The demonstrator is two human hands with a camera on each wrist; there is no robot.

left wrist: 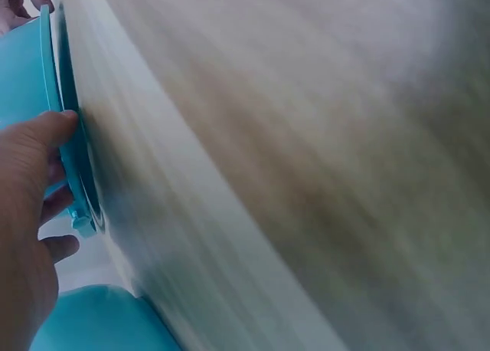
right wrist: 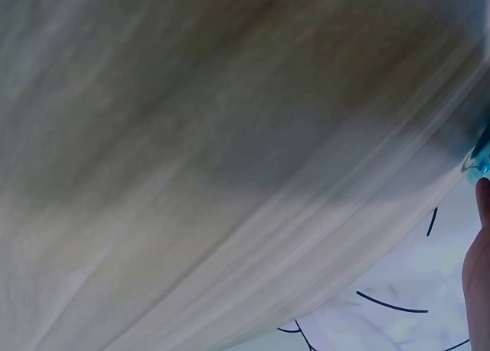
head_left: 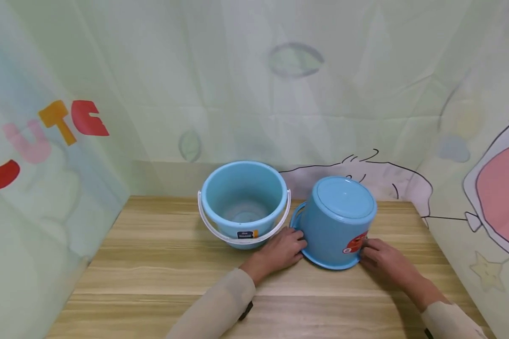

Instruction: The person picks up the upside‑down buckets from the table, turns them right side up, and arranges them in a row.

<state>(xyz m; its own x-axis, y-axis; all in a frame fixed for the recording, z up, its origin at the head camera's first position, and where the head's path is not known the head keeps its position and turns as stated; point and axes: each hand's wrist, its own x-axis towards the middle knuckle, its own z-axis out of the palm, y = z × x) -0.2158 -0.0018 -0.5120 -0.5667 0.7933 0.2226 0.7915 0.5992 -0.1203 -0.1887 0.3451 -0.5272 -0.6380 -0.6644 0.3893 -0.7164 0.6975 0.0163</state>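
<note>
A: What is seen nearest?
B: Pale sleeves [head_left: 220, 301] are seen at the bottom of the frame, above the wood-grained desk [head_left: 144, 292].
A: And the hands?
B: The rim of an upturned blue bucket [head_left: 326, 230], right of centre, is gripped from both sides: by the left hand [head_left: 281, 247], with fingers curled at the rim, and by the right hand [head_left: 383, 259], its fingers bent and partly hidden. Whether the rim lies flat cannot be told.
A: What is placed beyond?
B: Near the left hand, at centre, an upright light-blue bucket [head_left: 224, 228] is stood, its white handle [head_left: 237, 241] lowered in front.
A: Farthest?
B: The desk is backed by printed cloth [head_left: 229, 70].
</note>
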